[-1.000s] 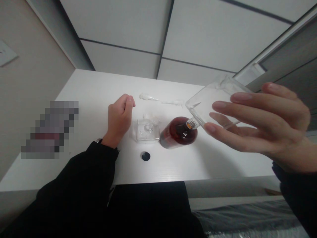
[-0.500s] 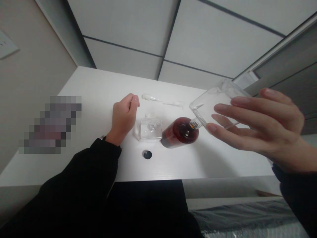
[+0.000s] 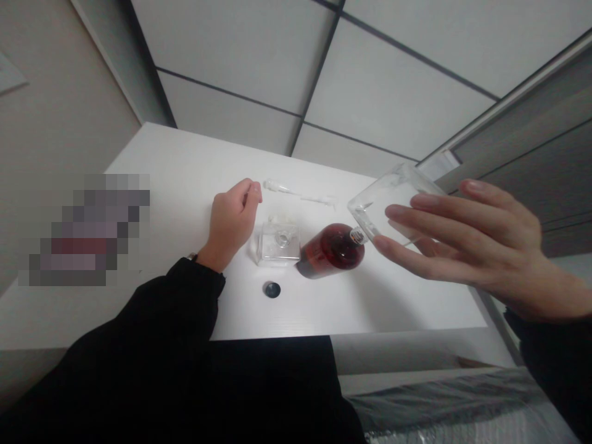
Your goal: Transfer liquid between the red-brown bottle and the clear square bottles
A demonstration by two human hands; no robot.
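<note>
Right hand point(image 3: 485, 246) holds the clear, square, glass-like bottle point(image 3: 391, 190), probably stiff, slippery, fragile, best gripped by 2 flat sides; left hand point(image 3: 234, 217) curls closed, contents hidden.

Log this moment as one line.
right hand: holds clear bottle, tilted, at neck of brown bottle | left hand: curled, beside second clear bottle | black cap: on table
</note>
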